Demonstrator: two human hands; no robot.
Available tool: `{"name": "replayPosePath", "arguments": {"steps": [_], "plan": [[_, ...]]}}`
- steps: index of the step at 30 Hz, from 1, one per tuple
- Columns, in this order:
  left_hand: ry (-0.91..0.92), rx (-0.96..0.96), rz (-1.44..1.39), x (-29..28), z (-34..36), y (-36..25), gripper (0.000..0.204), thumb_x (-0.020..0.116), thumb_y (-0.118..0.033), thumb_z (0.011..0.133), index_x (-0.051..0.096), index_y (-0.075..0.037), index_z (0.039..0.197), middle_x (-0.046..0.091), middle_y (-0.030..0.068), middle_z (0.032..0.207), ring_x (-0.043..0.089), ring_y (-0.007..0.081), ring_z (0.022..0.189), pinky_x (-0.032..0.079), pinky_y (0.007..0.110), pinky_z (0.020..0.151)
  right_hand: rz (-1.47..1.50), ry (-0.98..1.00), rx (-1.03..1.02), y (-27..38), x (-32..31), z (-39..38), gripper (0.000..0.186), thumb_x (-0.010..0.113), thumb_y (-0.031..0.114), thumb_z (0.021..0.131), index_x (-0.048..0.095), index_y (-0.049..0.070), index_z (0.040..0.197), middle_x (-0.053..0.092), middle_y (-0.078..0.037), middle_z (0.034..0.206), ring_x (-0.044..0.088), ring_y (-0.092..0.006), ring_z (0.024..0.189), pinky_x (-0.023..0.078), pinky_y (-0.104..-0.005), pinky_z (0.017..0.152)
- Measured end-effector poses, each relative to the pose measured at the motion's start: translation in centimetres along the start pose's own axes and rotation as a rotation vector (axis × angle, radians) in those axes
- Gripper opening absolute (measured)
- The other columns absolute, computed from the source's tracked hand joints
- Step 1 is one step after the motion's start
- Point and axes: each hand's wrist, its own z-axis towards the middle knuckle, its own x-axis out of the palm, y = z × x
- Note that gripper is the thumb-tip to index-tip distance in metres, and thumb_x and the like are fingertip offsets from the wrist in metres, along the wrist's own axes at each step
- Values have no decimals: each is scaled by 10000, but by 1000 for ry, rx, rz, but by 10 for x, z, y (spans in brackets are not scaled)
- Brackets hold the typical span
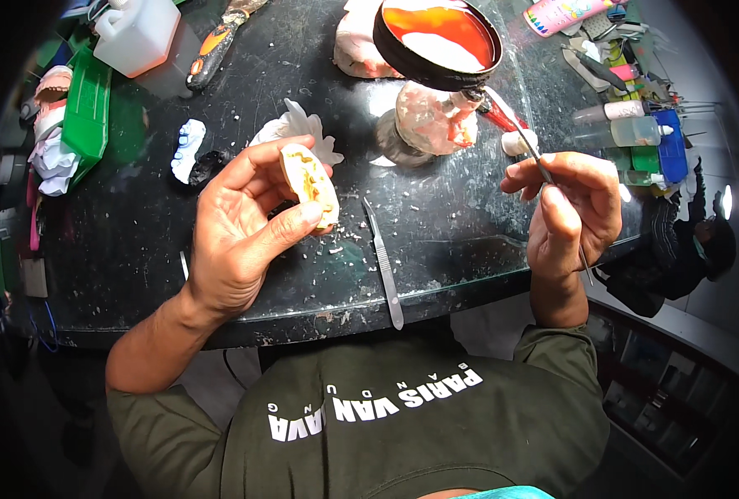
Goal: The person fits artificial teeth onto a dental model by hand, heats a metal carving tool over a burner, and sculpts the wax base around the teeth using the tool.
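My left hand point(249, 220) is closed on a cream dental cast point(310, 187) with yellow wax on its face, the thumb pressing its near edge. In my right hand point(573, 208), a thin metal dental instrument point(540, 158) is pinched between thumb and fingers. Its upper end reaches past a small white round-ended piece point(519, 143) toward a black pan of red liquid point(440, 37). Between my hands a metal scalpel point(384, 270) lies on the dark table. Left of the cast are a white tooth model point(188, 150) and a crumpled white tissue point(290, 125).
Pinkish plaster lumps point(436, 121) stand near the pan. A plastic jug point(139, 35), an orange-black handled tool point(211, 51) and a green bin point(87, 108) are at the far left. Bottles point(631, 131) and tools crowd the right. White crumbs dot the table point(453, 241).
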Motion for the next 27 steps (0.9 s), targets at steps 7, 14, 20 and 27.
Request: {"name": "replayPosePath", "arguments": {"steps": [7, 14, 20, 27], "plan": [[-7, 9, 3, 0, 0, -2, 650, 757, -27, 902, 478, 29, 1487, 655, 184, 1268, 674, 217, 1124, 604, 350, 925, 29, -46, 34, 2, 7, -2, 283, 521, -72, 867, 594, -108, 1138, 706, -200, 911, 722, -241, 780, 612, -355, 735], [13, 17, -15, 1, 1, 2, 655, 785, -42, 895, 492, 25, 1477, 652, 189, 1262, 666, 216, 1129, 591, 359, 945, -122, 363, -184, 14, 21, -2, 424, 553, -157, 697, 657, -47, 1093, 755, -192, 891, 718, -295, 741, 597, -387, 694], [16, 3, -21, -3, 0, 6, 623, 786, -18, 887, 500, 26, 1439, 652, 176, 1248, 669, 210, 1118, 589, 360, 946, -178, 443, -286, 10, 33, -5, 448, 670, -140, 670, 726, -23, 1099, 765, -120, 925, 676, -276, 789, 580, -385, 732], [3, -6, 8, -3, -1, 5, 608, 789, -16, 882, 498, 36, 1413, 649, 172, 1227, 673, 207, 1099, 589, 357, 942, -79, 483, -166, 13, 37, -7, 445, 692, -150, 668, 708, -47, 1101, 767, -141, 904, 722, -288, 789, 611, -378, 704]]}}
